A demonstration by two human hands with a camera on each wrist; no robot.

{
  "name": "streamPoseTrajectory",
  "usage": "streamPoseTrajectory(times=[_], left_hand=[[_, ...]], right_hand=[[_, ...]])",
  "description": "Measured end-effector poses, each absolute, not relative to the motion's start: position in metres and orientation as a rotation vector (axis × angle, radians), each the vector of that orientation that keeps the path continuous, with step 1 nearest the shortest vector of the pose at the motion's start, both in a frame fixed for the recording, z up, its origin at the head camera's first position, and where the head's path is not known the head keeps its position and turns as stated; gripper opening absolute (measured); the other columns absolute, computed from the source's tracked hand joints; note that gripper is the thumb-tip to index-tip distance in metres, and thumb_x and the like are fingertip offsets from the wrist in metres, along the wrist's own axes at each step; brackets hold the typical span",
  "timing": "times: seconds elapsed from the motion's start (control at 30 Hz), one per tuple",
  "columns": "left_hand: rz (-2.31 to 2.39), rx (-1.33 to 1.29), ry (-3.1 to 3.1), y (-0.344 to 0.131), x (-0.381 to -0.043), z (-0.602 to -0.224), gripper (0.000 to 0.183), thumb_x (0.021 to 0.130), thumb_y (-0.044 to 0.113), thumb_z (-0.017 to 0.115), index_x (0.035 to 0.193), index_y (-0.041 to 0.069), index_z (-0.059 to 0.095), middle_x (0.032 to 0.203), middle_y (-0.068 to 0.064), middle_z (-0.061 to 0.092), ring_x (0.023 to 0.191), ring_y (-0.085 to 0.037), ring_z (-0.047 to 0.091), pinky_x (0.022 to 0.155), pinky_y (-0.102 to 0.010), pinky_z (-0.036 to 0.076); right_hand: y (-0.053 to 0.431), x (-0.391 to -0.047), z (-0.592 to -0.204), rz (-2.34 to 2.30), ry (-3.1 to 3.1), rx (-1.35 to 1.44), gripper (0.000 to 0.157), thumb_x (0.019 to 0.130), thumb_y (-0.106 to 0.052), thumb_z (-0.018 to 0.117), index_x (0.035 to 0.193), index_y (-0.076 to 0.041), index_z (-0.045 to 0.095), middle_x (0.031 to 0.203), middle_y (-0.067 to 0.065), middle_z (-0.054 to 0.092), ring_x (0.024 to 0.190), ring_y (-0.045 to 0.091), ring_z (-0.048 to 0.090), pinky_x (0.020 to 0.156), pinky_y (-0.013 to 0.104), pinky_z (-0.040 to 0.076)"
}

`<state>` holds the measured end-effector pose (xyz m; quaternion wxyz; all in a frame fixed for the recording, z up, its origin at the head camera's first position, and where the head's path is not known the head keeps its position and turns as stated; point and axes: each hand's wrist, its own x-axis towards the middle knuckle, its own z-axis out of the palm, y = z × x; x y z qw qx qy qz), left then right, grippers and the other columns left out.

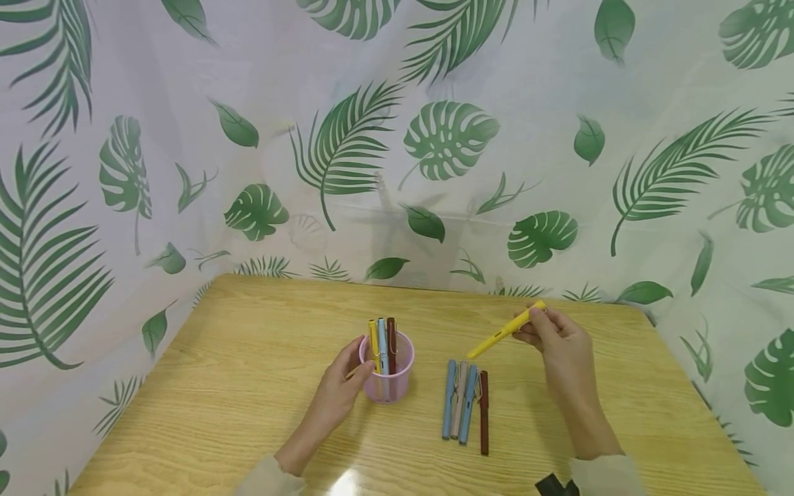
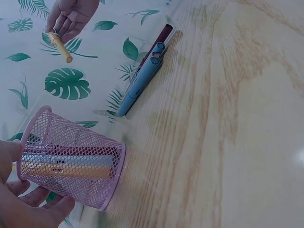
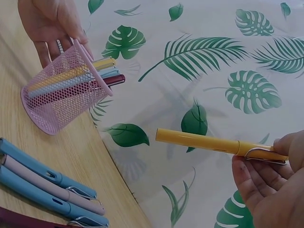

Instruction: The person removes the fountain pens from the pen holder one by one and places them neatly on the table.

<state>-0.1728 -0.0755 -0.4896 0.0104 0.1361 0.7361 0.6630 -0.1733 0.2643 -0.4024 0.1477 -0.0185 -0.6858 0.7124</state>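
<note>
A pink mesh pen cup (image 1: 403,384) stands upright on the table, with a yellow, a light blue and a dark red pen (image 1: 391,344) inside. My left hand (image 1: 338,386) grips the cup's left side, the thumb at its rim and the fingers round the back. Off to the right, my right hand (image 1: 566,348) pinches a yellow pen (image 3: 199,141) by its clip end, lifted and slanting toward the left. Below that pen lie two blue pens (image 1: 448,406), a greyish-pink pen (image 1: 459,403) and a dark red pen (image 1: 484,420), side by side.
The wooden table (image 1: 260,358) reaches back to a white cloth (image 1: 372,241) printed with green leaves. Near the right sleeve, a small black object (image 1: 555,486) shows at the bottom edge of the head view.
</note>
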Motion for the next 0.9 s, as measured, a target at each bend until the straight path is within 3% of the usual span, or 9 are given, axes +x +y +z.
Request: streamPoseTrajectory(times=[0.3, 0.9], left_hand=[[2.085, 0.438, 2.287, -0.075, -0.173, -0.489, 0.06, 0.108, 0.019, 0.057, 0.155, -0.008, 0.033, 0.152, -0.032, 0.045, 0.141, -0.048, 0.044, 0.117, -0.06, 0.036], [2.082, 0.436, 2.3, -0.075, -0.173, -0.489, 0.059, 0.108, 0.018, 0.057, 0.155, -0.009, 0.034, 0.151, -0.033, 0.045, 0.14, -0.048, 0.044, 0.117, -0.059, 0.035]], right_hand=[[0.276, -0.17, -0.403, 2.118, -1.872, -0.053, 0.029, 0.102, -0.023, 0.067, 0.118, 0.0, 0.071, 0.1, 0.004, 0.076, 0.088, 0.014, 0.073, 0.085, 0.029, 0.061], [0.299, -0.158, -0.411, 2.108, -1.927, -0.115, 0.02, 0.102, -0.023, 0.067, 0.111, -0.006, 0.073, 0.103, 0.0, 0.075, 0.085, 0.011, 0.07, 0.081, 0.026, 0.062]])
